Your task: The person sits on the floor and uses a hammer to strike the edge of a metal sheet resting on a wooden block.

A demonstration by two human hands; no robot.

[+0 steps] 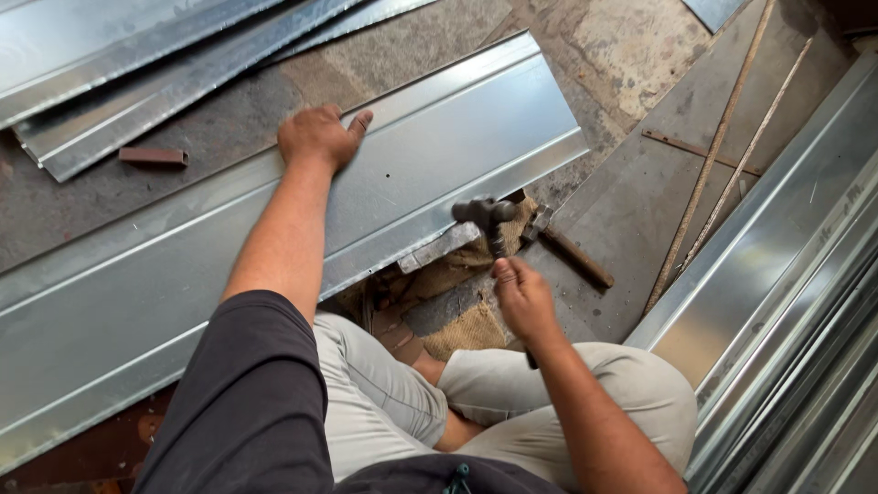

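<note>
In the head view, the person sits on the floor with legs folded, a long galvanised metal sheet (439, 155) lying across the front from seven o'clock up toward one o'clock. The left hand (320, 135) rests palm down on the sheet near its far edge, at about eleven o'clock from the lap, fingers spread flat with the thumb pointing right. The right hand (523, 295) is at about two o'clock from the knees, fingers wrapped tight around the handle of a hammer (487, 216). The hammer's dark head sits just above the sheet's folded near edge, close to a piece of burlap sacking (476, 325) on the floor. A second, wooden-handled tool (572, 253) lies just right of the hammer head. Two thin rods (722, 146) run diagonally at two o'clock, and more metal sheets (137, 55) are stacked at ten o'clock. A small rusty block (153, 156) lies beside them.
</note>
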